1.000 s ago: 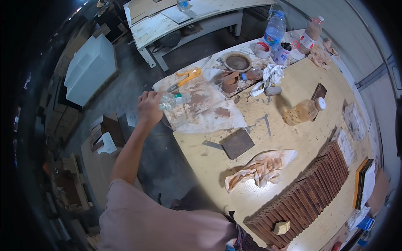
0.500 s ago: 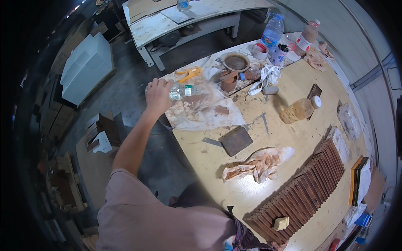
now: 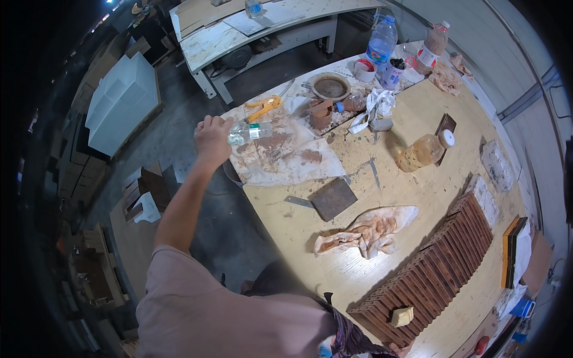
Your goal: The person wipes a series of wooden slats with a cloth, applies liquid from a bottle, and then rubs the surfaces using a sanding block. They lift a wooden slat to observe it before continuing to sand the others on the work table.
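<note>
At the far left corner of the table, my left hand (image 3: 213,138) is closed round a clear plastic bottle (image 3: 240,132) with a green-and-white label. The bottle lies on its side, pointing right, over a stained white cloth (image 3: 286,161). Just beyond it sits an orange clamp-like tool (image 3: 262,107). Only a bit of my right hand (image 3: 400,349) shows at the lower edge, by the near end of a long row of brown wooden slats (image 3: 433,256); its fingers are mostly hidden. A small yellowish block (image 3: 401,317) rests on those slats.
Mid-table are a crumpled stained rag (image 3: 370,232), a dark square plate (image 3: 334,198) and a white-capped bottle of amber liquid (image 3: 424,153) on its side. Farther back stand a round bowl (image 3: 330,87), a brown cup (image 3: 320,116) and a large water bottle (image 3: 382,40). A second workbench (image 3: 268,33) stands beyond.
My left hand has moved a little to the left with the bottle in it, away from the cloth's middle. The view has shifted slightly; the things on the table stay in place.
</note>
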{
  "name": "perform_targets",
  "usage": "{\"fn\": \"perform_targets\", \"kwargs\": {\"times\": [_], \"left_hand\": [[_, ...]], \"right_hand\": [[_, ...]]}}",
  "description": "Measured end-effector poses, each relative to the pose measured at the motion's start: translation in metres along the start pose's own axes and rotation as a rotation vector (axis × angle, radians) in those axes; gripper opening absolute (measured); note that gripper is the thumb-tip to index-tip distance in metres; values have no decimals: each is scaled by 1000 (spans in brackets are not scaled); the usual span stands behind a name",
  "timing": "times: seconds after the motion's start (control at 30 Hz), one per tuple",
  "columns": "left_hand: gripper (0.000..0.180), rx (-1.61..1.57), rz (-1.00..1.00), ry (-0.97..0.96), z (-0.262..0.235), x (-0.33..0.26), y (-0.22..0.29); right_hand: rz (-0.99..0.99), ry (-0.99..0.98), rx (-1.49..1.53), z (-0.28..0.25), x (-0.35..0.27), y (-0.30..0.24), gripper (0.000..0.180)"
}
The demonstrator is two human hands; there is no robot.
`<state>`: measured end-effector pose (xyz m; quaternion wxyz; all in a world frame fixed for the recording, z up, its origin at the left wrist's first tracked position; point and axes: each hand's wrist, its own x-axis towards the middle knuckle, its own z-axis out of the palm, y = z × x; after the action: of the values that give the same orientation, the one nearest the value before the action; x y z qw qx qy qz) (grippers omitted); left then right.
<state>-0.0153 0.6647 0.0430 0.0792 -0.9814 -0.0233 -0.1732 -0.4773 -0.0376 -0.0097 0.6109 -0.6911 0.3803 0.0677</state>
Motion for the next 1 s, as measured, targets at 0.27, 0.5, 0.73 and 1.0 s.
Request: {"fn": "perform_targets", "kwargs": {"times": [0.27, 0.5, 0.73, 1.0], "left_hand": [[57, -178, -69, -6, -18, -6, 14], [75, -1154, -222, -141, -35, 28, 82], [79, -1677, -88, -269, -41, 94, 219], [85, -1947, -96, -290, -19, 188, 382]], "right_hand": [[19, 6, -1, -2, 1, 1, 91], [62, 27, 9, -5, 4, 8, 92], [-72, 89, 261, 9, 5, 22, 83], [-103, 94, 206, 15, 2, 18, 74]]}}
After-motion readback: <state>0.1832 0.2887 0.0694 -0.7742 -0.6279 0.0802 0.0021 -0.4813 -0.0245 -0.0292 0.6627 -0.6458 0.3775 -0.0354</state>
